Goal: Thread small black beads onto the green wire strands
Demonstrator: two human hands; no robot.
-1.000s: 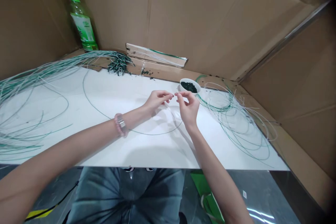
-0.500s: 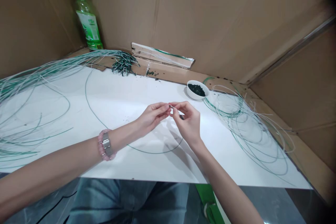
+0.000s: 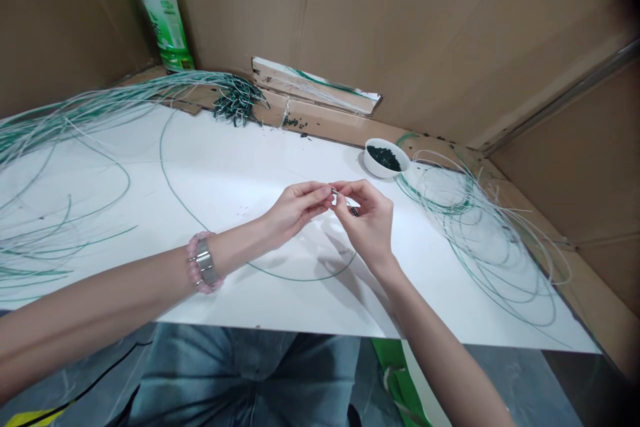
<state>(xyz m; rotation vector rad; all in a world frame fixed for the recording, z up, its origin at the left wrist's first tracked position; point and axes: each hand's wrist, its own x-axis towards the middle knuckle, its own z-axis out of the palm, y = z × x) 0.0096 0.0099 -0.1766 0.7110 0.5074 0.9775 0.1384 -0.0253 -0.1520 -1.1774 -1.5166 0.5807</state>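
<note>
strand (image 3: 349,202), between left hand (image 3: 297,211) and right hand (image 3: 371,221)

Overhead light is glaring off the white tabletop (image 3: 215,167) below the bowl (image 3: 386,159), casting soft shadows.

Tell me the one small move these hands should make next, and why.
Probably pinch firmly with the left hand and, with the right hand, ease the small dark pieces slightly along the thin strand. Both hands' fingertips meet at that strand, and the pieces sit by the right fingers, short of the left fingertips.
</note>
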